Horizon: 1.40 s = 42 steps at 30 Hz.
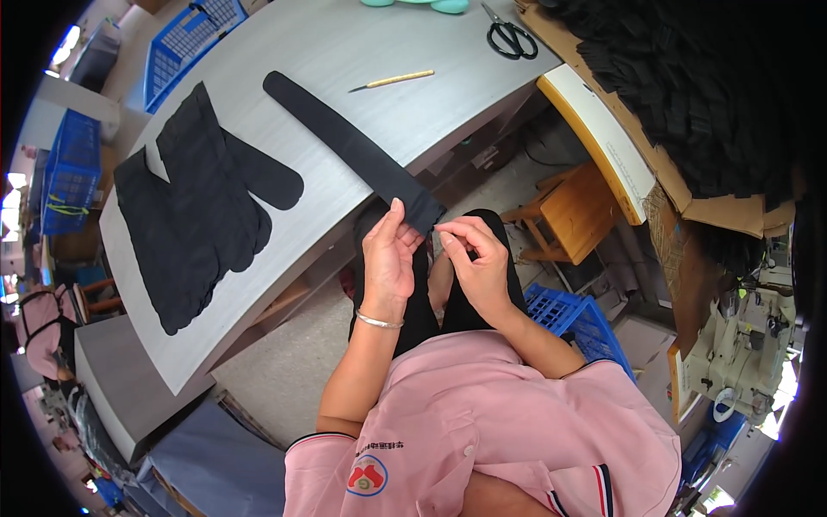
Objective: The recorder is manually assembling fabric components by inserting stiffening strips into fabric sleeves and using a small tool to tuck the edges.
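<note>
A long, narrow black fabric strip (345, 151) with a rounded far end lies slantwise over the table edge. Its near end hangs above my lap. My left hand (392, 263), with a silver bangle at the wrist, holds that near end between thumb and curled fingers, palm turned up. At the strip's right corner, my right hand (479, 263) is closed in a pinch on the fabric edge; whether a loose thread is also between the fingertips is too small to tell. Left of the strip lies a loose stack of black fabric pieces (202, 215) with rounded ends.
On the grey table (345, 43) lie a wooden-handled pointed tool (392, 81) and black-handled scissors (512, 40). A cardboard box (680, 185) heaped with black pieces (680, 95) stands at right. Beyond are a wooden stool (573, 211), a blue crate (573, 319) and a sewing machine (745, 340).
</note>
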{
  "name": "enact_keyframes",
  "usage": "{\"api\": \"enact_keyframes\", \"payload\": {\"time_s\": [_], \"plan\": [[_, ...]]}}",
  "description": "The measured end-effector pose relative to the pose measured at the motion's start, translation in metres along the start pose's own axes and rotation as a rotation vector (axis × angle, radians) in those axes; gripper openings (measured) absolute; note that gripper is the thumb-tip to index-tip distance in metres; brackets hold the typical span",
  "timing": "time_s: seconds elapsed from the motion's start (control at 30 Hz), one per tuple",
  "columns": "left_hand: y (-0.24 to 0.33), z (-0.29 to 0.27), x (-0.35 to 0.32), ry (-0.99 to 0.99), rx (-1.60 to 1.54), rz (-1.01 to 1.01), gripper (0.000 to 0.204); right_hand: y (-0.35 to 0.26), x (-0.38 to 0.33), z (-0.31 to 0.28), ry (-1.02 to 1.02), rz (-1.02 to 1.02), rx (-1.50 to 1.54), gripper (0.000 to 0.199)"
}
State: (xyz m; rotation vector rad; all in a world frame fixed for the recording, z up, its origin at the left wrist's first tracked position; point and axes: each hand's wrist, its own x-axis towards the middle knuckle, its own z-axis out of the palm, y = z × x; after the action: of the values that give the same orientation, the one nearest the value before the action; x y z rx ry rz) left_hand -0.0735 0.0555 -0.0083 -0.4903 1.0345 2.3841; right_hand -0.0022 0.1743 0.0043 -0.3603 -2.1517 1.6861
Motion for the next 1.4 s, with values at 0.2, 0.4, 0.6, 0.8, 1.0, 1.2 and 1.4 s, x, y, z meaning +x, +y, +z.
{"api": "enact_keyframes", "payload": {"time_s": [0.2,0.4,0.6,0.8,1.0,1.2,1.4], "plan": [[-0.007,0.004,-0.005,-0.072,0.027,0.030,0.027,0.008,-0.001,0.005,0.046,-0.018,-0.008,0.012],[-0.016,0.006,-0.008,-0.114,0.114,0.036,0.023,0.025,0.002,0.005,0.070,0.465,0.609,0.013],[-0.008,0.004,0.004,-0.081,0.062,-0.010,0.022,0.037,-0.013,0.000,0.069,0.303,0.354,0.011],[-0.031,0.010,-0.004,-0.096,0.107,0.090,0.022,0.043,-0.011,-0.001,0.137,0.518,0.540,0.019],[-0.043,0.000,-0.011,-0.049,0.153,0.107,0.020,0.039,-0.018,-0.003,0.036,0.587,0.586,0.019],[-0.054,-0.001,-0.016,0.000,0.188,0.149,0.019,0.046,-0.019,-0.003,0.022,0.664,0.542,0.019],[-0.046,-0.001,-0.022,-0.039,0.229,0.149,0.019,0.037,-0.013,-0.005,-0.005,0.733,0.672,0.018]]}}
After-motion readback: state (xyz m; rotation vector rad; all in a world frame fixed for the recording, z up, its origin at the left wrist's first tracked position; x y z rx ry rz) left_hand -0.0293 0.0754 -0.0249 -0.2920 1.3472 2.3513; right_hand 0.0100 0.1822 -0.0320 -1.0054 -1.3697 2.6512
